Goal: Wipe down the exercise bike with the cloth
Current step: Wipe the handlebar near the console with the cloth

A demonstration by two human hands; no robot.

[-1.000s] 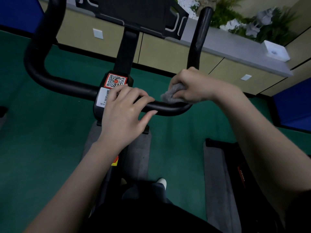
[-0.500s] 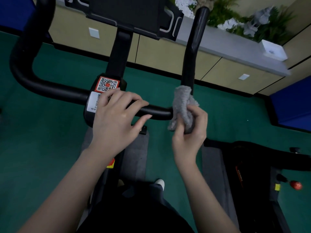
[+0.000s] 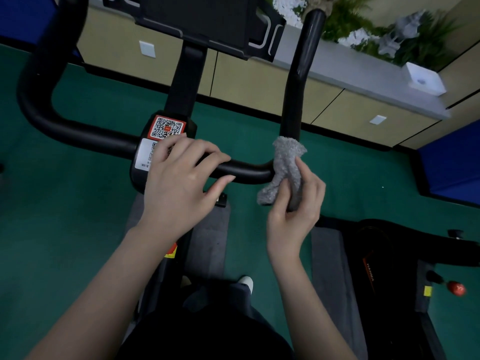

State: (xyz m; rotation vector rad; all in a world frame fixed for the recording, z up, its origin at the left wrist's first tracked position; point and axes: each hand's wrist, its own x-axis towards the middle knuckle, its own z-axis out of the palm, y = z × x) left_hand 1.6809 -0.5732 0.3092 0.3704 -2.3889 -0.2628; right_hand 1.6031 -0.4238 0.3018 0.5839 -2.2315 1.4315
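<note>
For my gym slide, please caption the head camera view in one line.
The right hand holds a grey cloth against the bend of the black handlebar; the left hand rests on the bar.

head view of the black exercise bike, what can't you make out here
Head view:
- Black handlebar bend: hidden under the fuzzy grey cloth held by the right hand.
- White label: print too small, partly covered by the left hand.
- Black console bracket: cut off by the top edge.

Black exercise bike (image 3: 78, 131) with curved tubular handlebars, seen from above. A bunched, fuzzy grey cloth (image 3: 285, 165) is draped over the handlebars' right bend.
</note>
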